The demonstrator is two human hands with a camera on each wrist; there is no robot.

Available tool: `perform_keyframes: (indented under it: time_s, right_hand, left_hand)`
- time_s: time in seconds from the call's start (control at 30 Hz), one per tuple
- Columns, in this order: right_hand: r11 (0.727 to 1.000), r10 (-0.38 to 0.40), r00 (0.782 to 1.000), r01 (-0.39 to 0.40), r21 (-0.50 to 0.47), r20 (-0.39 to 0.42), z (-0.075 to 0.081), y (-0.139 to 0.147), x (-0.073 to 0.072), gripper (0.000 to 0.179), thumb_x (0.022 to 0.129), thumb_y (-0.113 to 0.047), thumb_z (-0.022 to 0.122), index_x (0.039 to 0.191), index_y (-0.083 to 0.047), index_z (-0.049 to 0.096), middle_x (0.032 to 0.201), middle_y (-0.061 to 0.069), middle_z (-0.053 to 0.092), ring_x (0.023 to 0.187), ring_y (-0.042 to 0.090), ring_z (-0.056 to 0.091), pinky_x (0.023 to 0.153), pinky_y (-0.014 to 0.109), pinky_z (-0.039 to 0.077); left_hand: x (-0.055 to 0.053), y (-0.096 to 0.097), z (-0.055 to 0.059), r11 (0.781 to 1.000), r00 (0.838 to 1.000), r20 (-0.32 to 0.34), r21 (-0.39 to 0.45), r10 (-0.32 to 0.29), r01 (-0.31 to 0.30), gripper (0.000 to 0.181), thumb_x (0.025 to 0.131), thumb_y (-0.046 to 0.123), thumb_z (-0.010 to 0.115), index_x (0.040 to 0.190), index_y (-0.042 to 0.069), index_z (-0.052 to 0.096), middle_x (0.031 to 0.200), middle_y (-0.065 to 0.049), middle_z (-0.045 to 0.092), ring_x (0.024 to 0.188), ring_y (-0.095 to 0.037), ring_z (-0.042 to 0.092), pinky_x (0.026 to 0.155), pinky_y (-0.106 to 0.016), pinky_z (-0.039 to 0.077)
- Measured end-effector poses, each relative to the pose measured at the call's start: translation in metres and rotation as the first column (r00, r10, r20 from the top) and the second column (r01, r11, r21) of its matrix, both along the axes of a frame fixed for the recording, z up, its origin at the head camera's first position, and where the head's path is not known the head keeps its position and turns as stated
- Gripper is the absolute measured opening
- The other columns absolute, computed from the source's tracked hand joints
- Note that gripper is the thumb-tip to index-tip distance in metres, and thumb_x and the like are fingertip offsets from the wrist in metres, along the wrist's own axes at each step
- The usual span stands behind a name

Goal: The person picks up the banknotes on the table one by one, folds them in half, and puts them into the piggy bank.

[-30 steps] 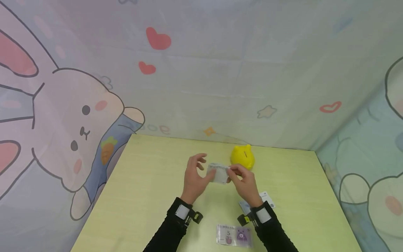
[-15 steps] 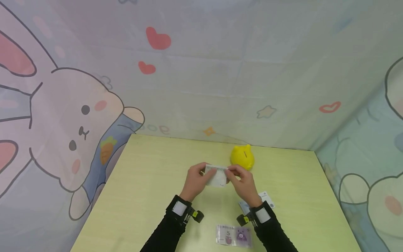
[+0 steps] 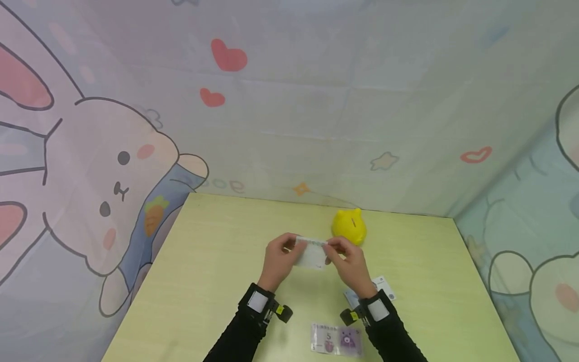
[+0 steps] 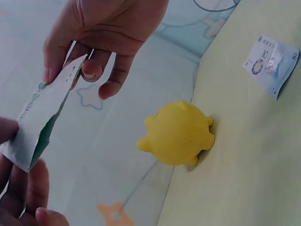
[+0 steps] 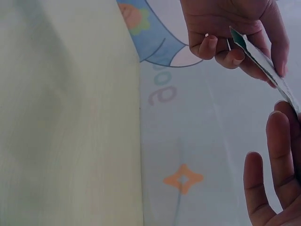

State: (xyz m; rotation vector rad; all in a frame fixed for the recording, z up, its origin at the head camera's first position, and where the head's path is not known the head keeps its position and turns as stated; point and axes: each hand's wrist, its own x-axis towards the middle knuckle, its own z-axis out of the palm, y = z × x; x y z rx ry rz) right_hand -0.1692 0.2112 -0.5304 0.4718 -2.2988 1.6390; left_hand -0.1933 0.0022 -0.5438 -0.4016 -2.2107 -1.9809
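Observation:
A folded play banknote (image 3: 311,254), pale outside and green within, is held up over the table between both hands. My left hand (image 3: 280,259) pinches its left end between thumb and fingers. At the other end, my right hand (image 3: 346,262) pinches it the same way. From the side, in the left wrist view, the banknote (image 4: 47,115) shows its two layers slightly parted along the lower edge. Just behind the right hand stands a yellow piggy bank (image 3: 349,226) with a slot in its top.
A purple play banknote (image 3: 336,339) marked 5 lies near the table's front. Under the right forearm is a blue-white banknote (image 3: 383,287), marked 10 in the left wrist view. A cartoon-printed cloth (image 3: 289,125) rises behind the pale yellow table (image 3: 217,261).
My left hand has come down and closed its fingers on the left end of the folded banknote, which now sits flatter toward the camera. The right hand keeps its pinch.

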Motion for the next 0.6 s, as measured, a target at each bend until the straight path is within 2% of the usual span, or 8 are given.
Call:
perform_keyframes:
  time_s: [0.13,0.43,0.6]
  right_hand:
    - [1.0,-0.008,1.0,0.008,-0.005,0.014,0.001,-0.001,0.0,0.007,0.105,-0.006,0.067,0.107,-0.002,0.072,0.094,0.013,0.073,0.075,0.028,0.068,0.076,0.021,0.056]
    - [0.999,-0.043,0.999,0.043,0.005,0.026,-0.006,-0.001,-0.002,0.006,0.105,-0.007,0.068,0.107,-0.004,0.072,0.09,0.009,0.071,0.073,0.016,0.066,0.075,0.022,0.054]
    - [0.999,-0.05,0.998,0.05,-0.006,0.035,-0.007,-0.001,-0.003,0.007,0.106,-0.009,0.067,0.108,-0.004,0.072,0.088,0.009,0.071,0.074,0.017,0.066,0.076,0.021,0.054]
  left_hand:
    - [-0.001,0.0,-0.006,0.998,0.998,-0.022,0.027,0.061,-0.06,0.011,0.099,0.021,0.078,0.1,0.01,0.08,0.093,-0.005,0.074,0.084,-0.014,0.063,0.071,-0.026,0.05]
    - [0.003,0.0,-0.01,0.992,0.993,0.015,0.047,0.115,-0.116,0.013,0.098,0.022,0.079,0.103,0.01,0.08,0.098,-0.005,0.075,0.085,-0.014,0.064,0.071,-0.024,0.05]
    - [0.006,0.0,-0.012,0.99,0.991,0.03,0.036,0.133,-0.134,0.014,0.099,0.022,0.079,0.105,0.01,0.08,0.101,-0.005,0.076,0.086,-0.014,0.065,0.071,-0.024,0.051]
